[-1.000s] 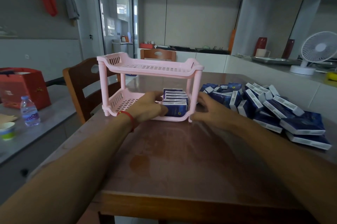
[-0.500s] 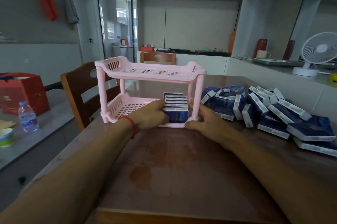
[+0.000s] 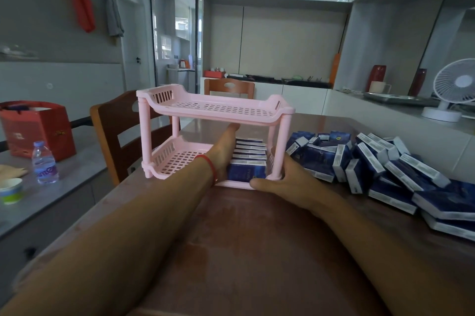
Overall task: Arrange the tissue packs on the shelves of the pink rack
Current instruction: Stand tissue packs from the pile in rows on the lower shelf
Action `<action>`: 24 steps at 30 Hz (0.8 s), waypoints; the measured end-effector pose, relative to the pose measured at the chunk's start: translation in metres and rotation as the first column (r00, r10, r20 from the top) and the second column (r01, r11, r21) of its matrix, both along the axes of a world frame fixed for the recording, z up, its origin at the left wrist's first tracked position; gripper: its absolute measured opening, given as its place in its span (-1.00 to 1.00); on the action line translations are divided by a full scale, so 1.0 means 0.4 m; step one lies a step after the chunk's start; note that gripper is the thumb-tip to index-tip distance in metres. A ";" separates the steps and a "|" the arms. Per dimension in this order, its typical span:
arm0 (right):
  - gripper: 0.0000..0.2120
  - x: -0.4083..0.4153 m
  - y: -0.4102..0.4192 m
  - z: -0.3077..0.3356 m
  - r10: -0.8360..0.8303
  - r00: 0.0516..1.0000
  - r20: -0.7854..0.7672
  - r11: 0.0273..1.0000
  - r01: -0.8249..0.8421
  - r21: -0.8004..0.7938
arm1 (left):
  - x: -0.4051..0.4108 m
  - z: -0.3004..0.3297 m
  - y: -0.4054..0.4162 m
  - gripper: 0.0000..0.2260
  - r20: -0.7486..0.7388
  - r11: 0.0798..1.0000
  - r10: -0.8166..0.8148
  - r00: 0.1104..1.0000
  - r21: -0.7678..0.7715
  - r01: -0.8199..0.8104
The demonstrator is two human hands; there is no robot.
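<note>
While the brown bench (image 3: 257, 251) carries everything, the pink rack (image 3: 213, 112) stands at its far middle with its top shelf bare, and a loose heap of tissue packs (image 3: 380, 169) lies just right of it. A row of packs (image 3: 248, 159) stands on the lower shelf's right end. The left hand (image 3: 223, 151), fingers straight, lies flat against that row's left side, while the right hand (image 3: 285, 179) curls round the rack's near right post.

No lettering is reading clearly: print on the water bottle's purple label (image 3: 45, 171) and the blue tissue packs (image 3: 247, 171) is showing only as blur.
</note>
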State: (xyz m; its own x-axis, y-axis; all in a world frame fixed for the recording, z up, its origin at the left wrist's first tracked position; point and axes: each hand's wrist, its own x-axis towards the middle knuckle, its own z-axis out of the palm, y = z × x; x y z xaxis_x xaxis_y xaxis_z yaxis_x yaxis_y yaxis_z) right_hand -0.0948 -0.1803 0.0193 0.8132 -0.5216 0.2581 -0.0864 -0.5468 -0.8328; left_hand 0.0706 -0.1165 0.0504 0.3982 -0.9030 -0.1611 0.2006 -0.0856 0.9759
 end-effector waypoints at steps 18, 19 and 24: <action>-0.31 0.021 -0.019 -0.007 0.004 1.000 -0.018 1.000 -0.003 0.021 | 0.009 -0.014 -0.001 -0.46 0.024 1.000 0.005 1.000 -0.020 -0.004; -0.29 0.017 -0.020 -0.009 -0.003 1.000 -0.021 1.000 0.003 0.020 | 0.006 -0.013 0.000 -0.49 0.055 0.999 0.017 0.998 -0.043 -0.015; -0.26 -0.004 -0.011 -0.005 -0.066 0.998 -0.024 0.998 0.066 -0.002 | -0.022 0.003 0.033 -0.67 0.099 0.975 0.194 0.976 -0.127 -0.182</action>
